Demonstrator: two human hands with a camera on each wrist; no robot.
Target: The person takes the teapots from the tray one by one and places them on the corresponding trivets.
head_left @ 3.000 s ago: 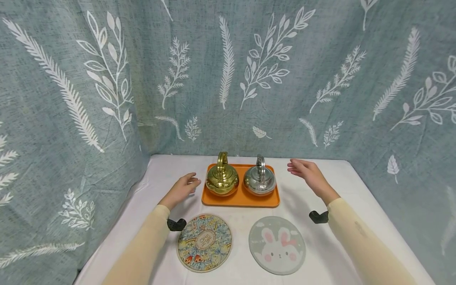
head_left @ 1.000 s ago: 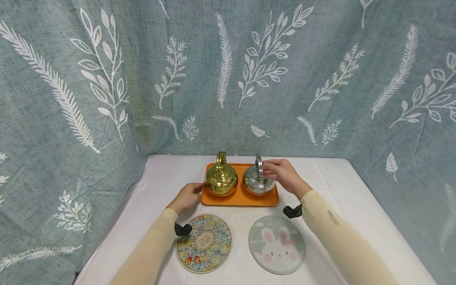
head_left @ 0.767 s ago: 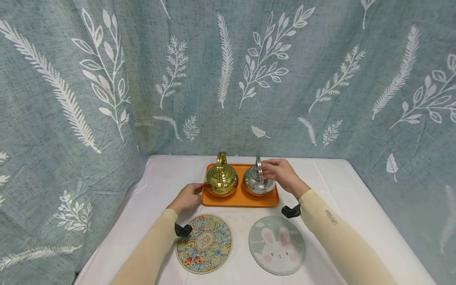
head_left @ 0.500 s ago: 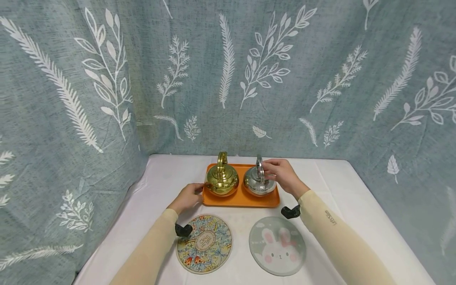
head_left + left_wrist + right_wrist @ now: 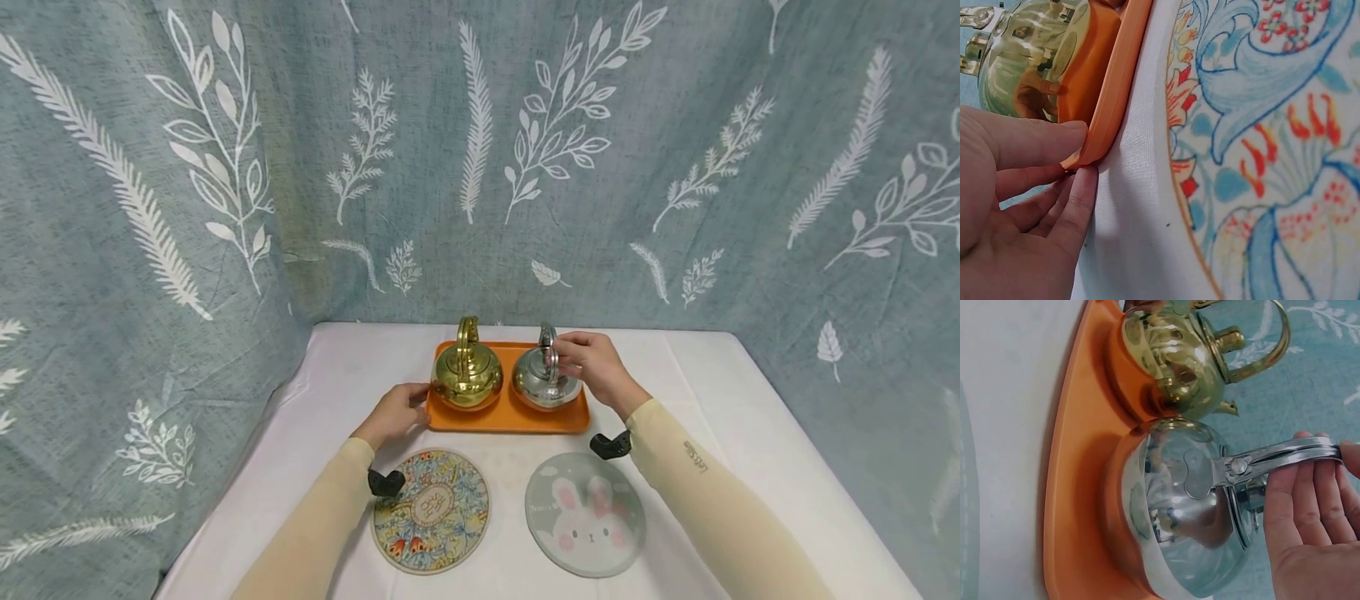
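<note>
A gold kettle and a silver kettle stand side by side on an orange tray. My left hand pinches the tray's near left corner. In the left wrist view its thumb lies on the rim and its fingers reach below. My right hand holds the silver kettle's upright handle. In the right wrist view the fingers pass beneath the handle and the thumb is at its top, partly cut off by the frame. The silver kettle's base rests on the tray.
Nearer on the white-covered table lie two round mats: a floral one at left and a grey rabbit one at right. A blue-green leaf-patterned curtain hangs behind and along both sides.
Since three seconds ago, my left hand has come right onto the tray's corner and my right hand left onto the silver kettle's handle. Over the last second both hands have barely moved.
</note>
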